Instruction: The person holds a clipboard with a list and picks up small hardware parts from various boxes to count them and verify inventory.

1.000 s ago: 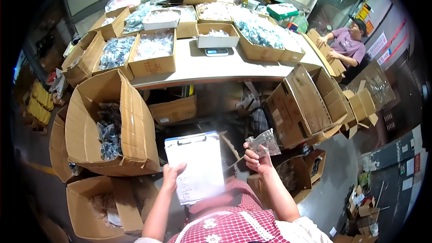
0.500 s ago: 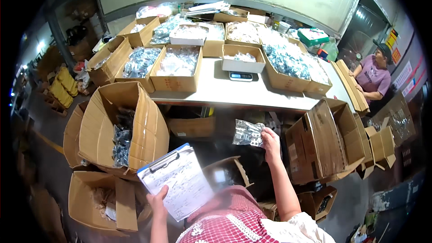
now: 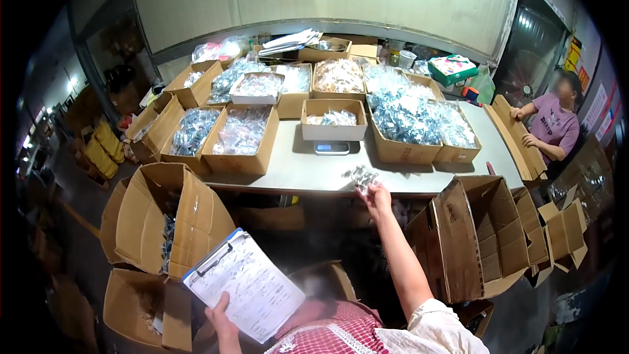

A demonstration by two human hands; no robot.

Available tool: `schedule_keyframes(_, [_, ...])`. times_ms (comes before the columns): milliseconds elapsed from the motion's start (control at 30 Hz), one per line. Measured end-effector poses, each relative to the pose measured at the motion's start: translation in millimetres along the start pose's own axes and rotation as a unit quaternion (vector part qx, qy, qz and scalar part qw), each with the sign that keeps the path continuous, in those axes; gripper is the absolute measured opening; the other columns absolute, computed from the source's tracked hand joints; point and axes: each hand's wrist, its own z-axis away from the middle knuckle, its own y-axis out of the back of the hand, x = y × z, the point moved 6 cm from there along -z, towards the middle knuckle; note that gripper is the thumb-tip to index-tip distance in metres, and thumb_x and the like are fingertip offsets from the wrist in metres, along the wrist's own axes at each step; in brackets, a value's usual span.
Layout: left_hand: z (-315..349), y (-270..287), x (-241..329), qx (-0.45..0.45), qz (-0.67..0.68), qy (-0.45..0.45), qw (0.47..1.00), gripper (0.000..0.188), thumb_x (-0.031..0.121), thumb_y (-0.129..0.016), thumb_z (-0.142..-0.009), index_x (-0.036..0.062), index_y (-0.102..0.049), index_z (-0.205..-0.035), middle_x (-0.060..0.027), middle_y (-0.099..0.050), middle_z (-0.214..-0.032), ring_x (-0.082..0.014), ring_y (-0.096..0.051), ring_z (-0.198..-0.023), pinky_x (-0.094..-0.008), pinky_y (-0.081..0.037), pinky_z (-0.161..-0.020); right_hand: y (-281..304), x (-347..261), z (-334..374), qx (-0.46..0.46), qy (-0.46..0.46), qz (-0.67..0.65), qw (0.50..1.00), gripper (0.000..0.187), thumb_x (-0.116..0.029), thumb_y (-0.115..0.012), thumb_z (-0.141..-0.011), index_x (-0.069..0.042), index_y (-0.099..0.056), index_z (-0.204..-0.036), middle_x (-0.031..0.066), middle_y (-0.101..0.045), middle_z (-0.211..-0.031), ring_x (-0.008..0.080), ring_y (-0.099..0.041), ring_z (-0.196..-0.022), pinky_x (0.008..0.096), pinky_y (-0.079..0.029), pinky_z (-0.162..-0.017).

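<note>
My left hand (image 3: 223, 318) grips a clipboard (image 3: 244, 285) by its left edge, thumb on top; a handwritten sheet lies under its clip. My right hand (image 3: 375, 200), arm stretched forward, pinches a small clear plastic bag of metal parts (image 3: 361, 177), blurred a little by motion. Bag and hand are over the near edge of the white table (image 3: 295, 164). Beyond them a small digital scale (image 3: 332, 148) carries a white-sided box (image 3: 334, 130) with some bagged parts inside. To its right stands a carton heaped with bagged metal parts (image 3: 405, 115).
Cartons of bagged parts (image 3: 241, 132) fill the table's left side. Tall open cartons stand on the floor at left (image 3: 208, 216) and right (image 3: 452, 239). A person in a purple shirt (image 3: 555, 121) handles folded cardboard (image 3: 513, 137) at the right. A red-handled tool (image 3: 490, 168) lies near the table's edge.
My right hand has moved the bag forward, up to the table's edge. The clipboard has shifted slightly left and down. My view has tilted upward. The person at right has turned their head.
</note>
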Motion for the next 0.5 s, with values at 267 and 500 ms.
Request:
schedule_keyframes(267, [-46, -83, -3, -0.091, -0.084, 0.038, 0.992, 0.043, 0.000, -0.072, -0.076, -0.0076, -0.058, -0.116, -0.0132, -0.066, -0.107, -0.0213, -0.065, -0.093, -0.0324, -0.051, -0.085, 41, 118, 89, -0.151, -0.213, 0.309, 0.915, 0.031, -0.004, -0.064, -0.084, 0.003, -0.061, -0.115, 0.0119, -0.070, -0.095, 0.0198, -0.067, -0.075, 0.0272, -0.053, -0.064])
schedule_keyframes(500, [-118, -109, 31, -0.205, -0.206, 0.030, 0.956, 0.049, 0.001, -0.075, -0.073, -0.0042, -0.056, -0.117, -0.0104, -0.064, -0.105, -0.0191, -0.063, -0.091, -0.0325, -0.051, -0.082, 301, 178, 208, 0.190, -0.257, 0.436, 0.841, 0.015, -0.009, -0.055, -0.088, -0.005, -0.068, -0.094, 0.0105, -0.069, -0.076, 0.0200, -0.065, -0.058, 0.0331, -0.052, -0.050])
